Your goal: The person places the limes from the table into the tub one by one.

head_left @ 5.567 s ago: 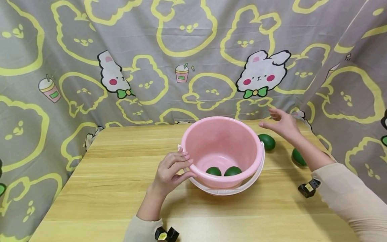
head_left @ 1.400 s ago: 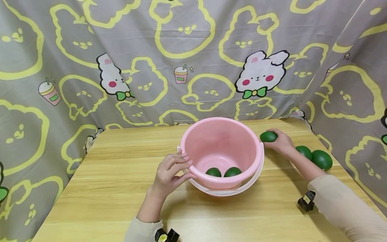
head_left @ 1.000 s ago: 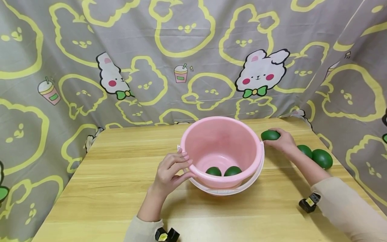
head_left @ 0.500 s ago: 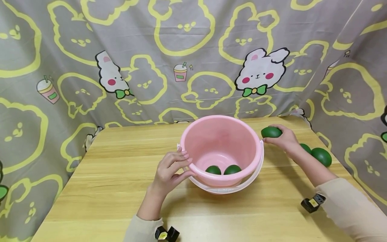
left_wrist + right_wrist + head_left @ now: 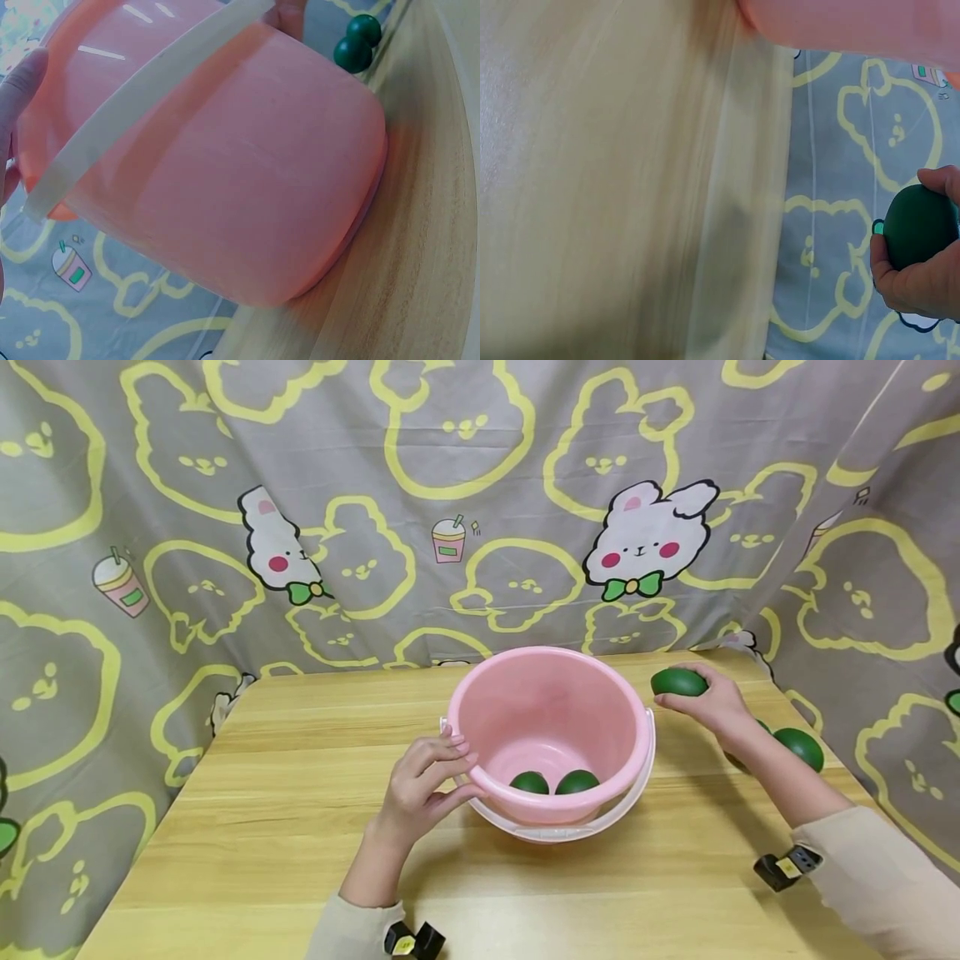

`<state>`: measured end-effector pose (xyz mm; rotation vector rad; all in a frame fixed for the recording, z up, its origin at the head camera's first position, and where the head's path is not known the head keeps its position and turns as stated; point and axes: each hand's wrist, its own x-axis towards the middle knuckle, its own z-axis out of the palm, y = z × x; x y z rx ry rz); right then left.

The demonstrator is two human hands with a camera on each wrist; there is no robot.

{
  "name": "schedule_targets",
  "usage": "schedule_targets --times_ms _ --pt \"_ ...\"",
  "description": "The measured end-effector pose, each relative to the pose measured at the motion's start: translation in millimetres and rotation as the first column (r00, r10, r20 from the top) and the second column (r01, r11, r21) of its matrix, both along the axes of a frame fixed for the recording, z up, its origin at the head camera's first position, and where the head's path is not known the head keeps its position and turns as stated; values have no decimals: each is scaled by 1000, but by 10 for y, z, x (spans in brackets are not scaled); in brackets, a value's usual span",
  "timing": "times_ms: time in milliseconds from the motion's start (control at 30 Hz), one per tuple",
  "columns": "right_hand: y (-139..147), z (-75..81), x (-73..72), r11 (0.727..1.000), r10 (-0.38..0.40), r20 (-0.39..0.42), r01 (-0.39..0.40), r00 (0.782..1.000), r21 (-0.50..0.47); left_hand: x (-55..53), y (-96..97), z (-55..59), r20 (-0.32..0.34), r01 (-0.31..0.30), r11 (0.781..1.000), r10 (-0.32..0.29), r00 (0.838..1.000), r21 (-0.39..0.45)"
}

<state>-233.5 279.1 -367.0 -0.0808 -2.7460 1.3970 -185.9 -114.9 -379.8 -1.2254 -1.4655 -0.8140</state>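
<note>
Along the left part of the surface (image 5: 262, 810), a beige sleeve (image 5: 351, 933) with a black wrist camera (image 5: 414, 942) comes up from the bottom edge, and the left forearm slants forward and rightward from it. The left hand (image 5: 426, 783), its back turned upward, is at the near left of a pink bucket (image 5: 555, 710); its fingers are bent and grip the rim. The bucket stands upright, its white handle (image 5: 555, 835) lowered round the near side. Two green ovoids (image 5: 530, 782) lie side by side at its bottom, partly hidden by the near rim. Just right of the bucket, and apart from it, the right hand (image 5: 718, 702) is raised above the surface, its forearm reaching forward and leftward from the lower right. Its fingers and thumb pinch a third green ovoid (image 5: 677, 682) from opposite sides. Further right, two more green ovoids (image 5: 799, 749) rest together on the surface, one mostly hidden behind the right forearm.
</note>
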Motion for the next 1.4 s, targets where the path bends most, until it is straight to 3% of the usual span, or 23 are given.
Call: schedule_targets --times_ms 300,867,1400 --pt "-42 113 43 1000 17 -60 -18 998 -16 3 -4 -1 5 -4 1000 4 1000 -2" --pt "-87 358 184 1000 -19 -70 18 997 -23 8 3 -3 -6 -4 1000 4 1000 2" --pt "-219 651 358 998 16 -132 -8 991 63 2 -2 -3 -1 -6 1000 6 1000 4"
